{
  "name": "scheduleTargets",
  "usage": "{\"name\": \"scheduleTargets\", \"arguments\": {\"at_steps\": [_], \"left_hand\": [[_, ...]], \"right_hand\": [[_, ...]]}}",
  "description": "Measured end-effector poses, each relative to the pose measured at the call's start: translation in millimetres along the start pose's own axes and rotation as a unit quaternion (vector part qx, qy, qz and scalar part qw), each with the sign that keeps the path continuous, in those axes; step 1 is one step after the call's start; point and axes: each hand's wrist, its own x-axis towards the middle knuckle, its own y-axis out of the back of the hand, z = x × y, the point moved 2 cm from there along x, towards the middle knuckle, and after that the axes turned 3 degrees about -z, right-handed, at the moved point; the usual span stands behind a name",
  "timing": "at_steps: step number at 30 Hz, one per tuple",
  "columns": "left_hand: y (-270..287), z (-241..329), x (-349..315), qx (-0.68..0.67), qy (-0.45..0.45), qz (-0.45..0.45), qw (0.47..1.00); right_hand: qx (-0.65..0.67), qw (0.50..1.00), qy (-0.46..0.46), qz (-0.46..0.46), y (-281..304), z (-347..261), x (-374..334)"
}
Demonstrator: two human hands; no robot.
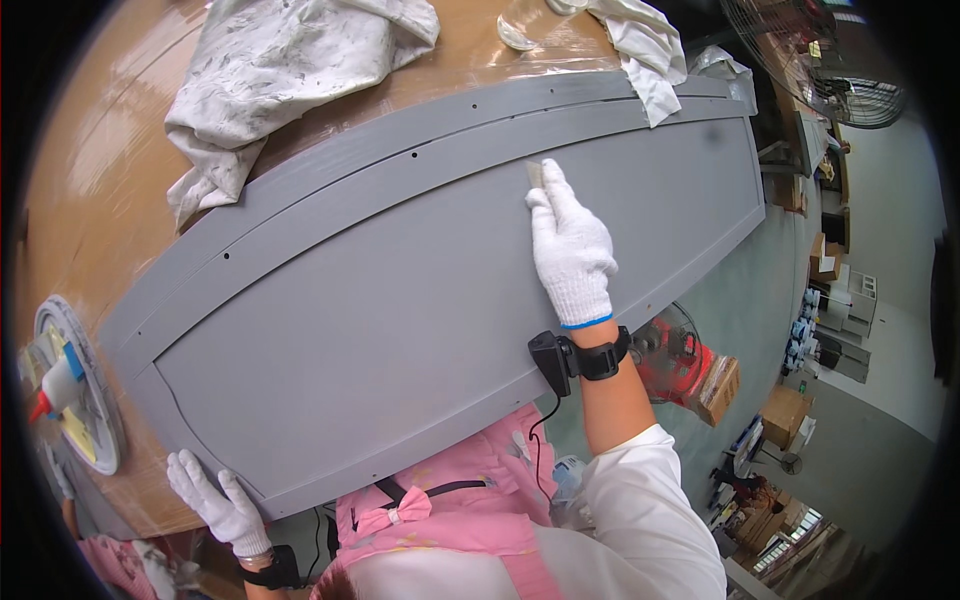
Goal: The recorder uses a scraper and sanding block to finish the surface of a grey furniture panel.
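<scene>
Grey panel (400, 290) | right hand (574, 250) pinching small flat piece (535, 175) | left hand (222, 508) spread at panel's corner

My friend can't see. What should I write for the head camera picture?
A person's white-gloved right hand holds a small pale piece over a big grey panel; the left hand, gloved too, is spread by its left end. A stained white cloth lies on the brown table.

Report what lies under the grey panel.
A glossy brown tabletop shows past the far edge of the grey panel and seems to run beneath it. The panel hides whatever lies directly below.
</scene>
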Motion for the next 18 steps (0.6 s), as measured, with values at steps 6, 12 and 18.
{"name": "scheduleTargets", "arguments": {"at_steps": [6,12,18], "left_hand": [[-15,-8,-4,-0.084,-0.002,-0.011,0.996],[-16,-1,0,-0.092,0.013,-0.007,0.996],[-19,0,-1,-0.092,0.026,0.002,0.995]], "right_hand": [[0.023,0.996,-0.081,0.025,-2,6,8],[0.037,0.995,-0.062,0.070,-4,14,10],[0.021,0.999,-0.020,0.032,0,-1,6]]}}
